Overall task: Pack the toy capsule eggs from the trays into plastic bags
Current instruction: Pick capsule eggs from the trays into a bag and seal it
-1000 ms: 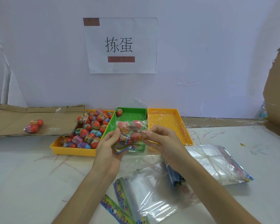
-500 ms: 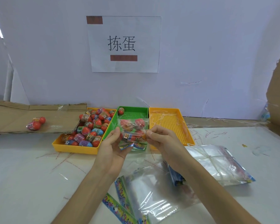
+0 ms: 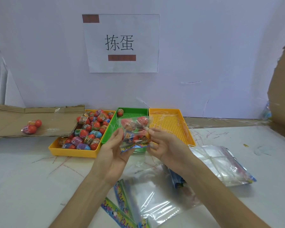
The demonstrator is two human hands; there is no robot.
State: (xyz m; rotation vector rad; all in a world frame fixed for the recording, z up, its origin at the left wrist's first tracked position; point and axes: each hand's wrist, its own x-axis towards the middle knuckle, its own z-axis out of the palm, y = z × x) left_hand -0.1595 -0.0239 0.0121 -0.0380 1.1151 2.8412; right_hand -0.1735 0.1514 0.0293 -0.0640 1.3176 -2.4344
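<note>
A clear plastic bag (image 3: 134,130) with several toy capsule eggs inside hangs above the green tray (image 3: 132,112). My left hand (image 3: 113,153) pinches its left side and my right hand (image 3: 164,145) pinches its right side, the colourful strip end pointing down. One egg (image 3: 120,112) lies in the green tray's far left corner. The yellow tray (image 3: 72,151) on the left holds several loose eggs (image 3: 89,129). The yellow tray (image 3: 169,124) on the right holds no eggs.
A filled bag of eggs (image 3: 31,126) lies on flat cardboard (image 3: 11,119) at the left. Empty plastic bags (image 3: 148,199) lie on the white table near me, and a tied bundle of bags (image 3: 220,163) sits at the right. Cardboard (image 3: 283,89) stands at the far right.
The bag of eggs stays between both hands over the green tray; the hands have shifted slightly on it. The view has moved a little.
</note>
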